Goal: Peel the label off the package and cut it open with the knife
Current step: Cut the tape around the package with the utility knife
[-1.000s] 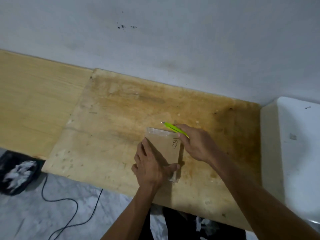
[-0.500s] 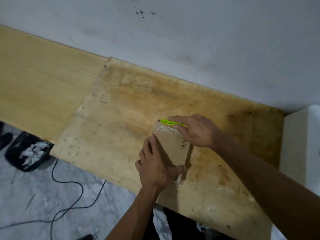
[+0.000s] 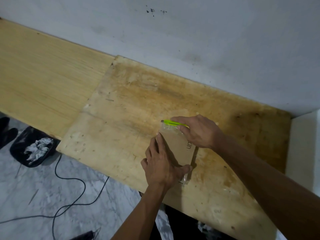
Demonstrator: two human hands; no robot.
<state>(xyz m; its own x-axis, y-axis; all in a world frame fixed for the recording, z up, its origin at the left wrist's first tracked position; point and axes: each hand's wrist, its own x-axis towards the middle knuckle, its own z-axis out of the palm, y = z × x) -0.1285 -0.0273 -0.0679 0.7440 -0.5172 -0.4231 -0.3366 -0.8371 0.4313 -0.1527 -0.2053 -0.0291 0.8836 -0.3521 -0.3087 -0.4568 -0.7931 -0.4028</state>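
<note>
On plywood (image 3: 121, 135), brown taped package (image 3: 180, 148).

A pale, scuffed wall (image 3: 207, 40) is running behind the bench (image 3: 138, 104), carrying a few dark specks high up. The bench's stained plywood is adjoining a cleaner, lighter board (image 3: 43, 75) on the left. Below, a grey marbled floor (image 3: 43, 196) is showing, with a black cable (image 3: 72, 193) trailing across it beside a black bin (image 3: 32, 149) holding crumpled paper.

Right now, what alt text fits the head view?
Right hand holds a green knife at the far, taped end of a brown package while the left hand presses it onto a stained wooden board; a black bin stands on the floor.
</note>
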